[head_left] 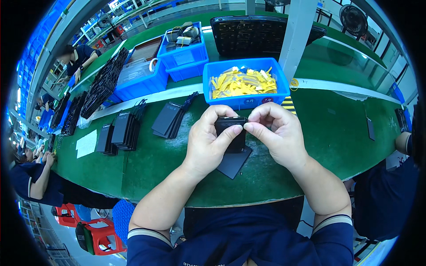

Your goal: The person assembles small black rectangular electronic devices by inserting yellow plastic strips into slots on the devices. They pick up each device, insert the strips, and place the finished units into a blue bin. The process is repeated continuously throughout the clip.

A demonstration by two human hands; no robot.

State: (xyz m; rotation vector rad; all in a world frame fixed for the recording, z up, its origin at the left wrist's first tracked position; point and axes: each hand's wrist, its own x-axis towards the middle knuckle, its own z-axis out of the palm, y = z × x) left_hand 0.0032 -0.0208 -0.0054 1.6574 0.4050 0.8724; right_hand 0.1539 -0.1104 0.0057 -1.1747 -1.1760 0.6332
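Observation:
My left hand [208, 139] grips a flat black rectangular case [231, 125] upright, thumb across its face and fingers behind it. At the case's upper right corner, my right hand [277, 135] has thumb and forefinger pinched together; anything between those fingertips is too small to make out. Small light-coloured spots show along the case's top edge. Beneath my hands, another flat black case [235, 163] lies on the green table [177, 181]. Just beyond my hands stands a blue bin [242, 101] filled with yellow strips [243, 83].
Stacks of black cases with dark cords [167, 119] stand to the left, near a white paper sheet [86, 144]. Blue crates [184, 57] and a black tray [248, 37] sit farther back. A metal post [298, 40] rises behind the bin. People work on both sides.

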